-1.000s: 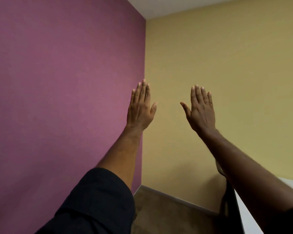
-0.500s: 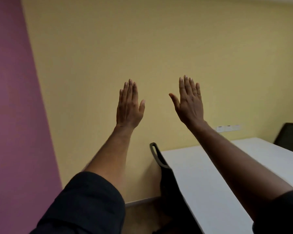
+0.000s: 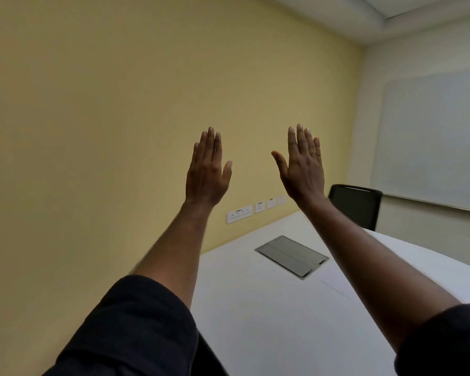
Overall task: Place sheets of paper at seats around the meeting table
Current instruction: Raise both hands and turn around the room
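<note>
We see dark sleeves nearest, with both bare forearms stretched forward and up. Below them lies the white table, a grey hatch set into its top. A sheet of paper seems to lie flat just right of the hatch, partly under the right forearm; its edges are faint. The left hand and right hand are raised apart, palms flat, fingers straight and close together, holding nothing. Beyond stand a black chair, wall sockets and a whiteboard.
</note>
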A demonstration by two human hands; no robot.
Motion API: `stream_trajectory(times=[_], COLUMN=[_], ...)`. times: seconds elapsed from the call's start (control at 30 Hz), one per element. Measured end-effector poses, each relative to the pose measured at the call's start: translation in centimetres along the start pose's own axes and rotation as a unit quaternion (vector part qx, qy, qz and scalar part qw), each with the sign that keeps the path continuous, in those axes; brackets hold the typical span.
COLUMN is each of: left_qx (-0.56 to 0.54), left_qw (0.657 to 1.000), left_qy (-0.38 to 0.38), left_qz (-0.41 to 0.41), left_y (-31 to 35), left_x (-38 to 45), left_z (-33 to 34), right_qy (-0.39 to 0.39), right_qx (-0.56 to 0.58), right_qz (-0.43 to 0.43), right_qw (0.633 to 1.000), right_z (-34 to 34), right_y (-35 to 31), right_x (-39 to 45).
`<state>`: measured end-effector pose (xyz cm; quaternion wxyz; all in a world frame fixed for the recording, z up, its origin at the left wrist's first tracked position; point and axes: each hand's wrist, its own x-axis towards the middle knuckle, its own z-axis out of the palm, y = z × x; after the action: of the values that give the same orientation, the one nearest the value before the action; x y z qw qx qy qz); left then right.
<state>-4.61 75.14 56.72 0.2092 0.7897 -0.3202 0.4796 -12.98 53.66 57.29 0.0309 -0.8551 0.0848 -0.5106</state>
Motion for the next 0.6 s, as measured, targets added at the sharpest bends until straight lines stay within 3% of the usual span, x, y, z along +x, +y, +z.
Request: stream_trajectory(times=[0.6], left_qx=[-0.230], left_qw=[0.964], left_qy=[-0.080], left_qz=[0.106], left_y=[8.8], left_x=[8.2], left_z=[31.1], right_qy=[-0.024], right_qx=[-0.226], right_qz=[0.145], right_qw=[0.963], right_z=[10.0], right_y=[20.6], right_x=[1.3])
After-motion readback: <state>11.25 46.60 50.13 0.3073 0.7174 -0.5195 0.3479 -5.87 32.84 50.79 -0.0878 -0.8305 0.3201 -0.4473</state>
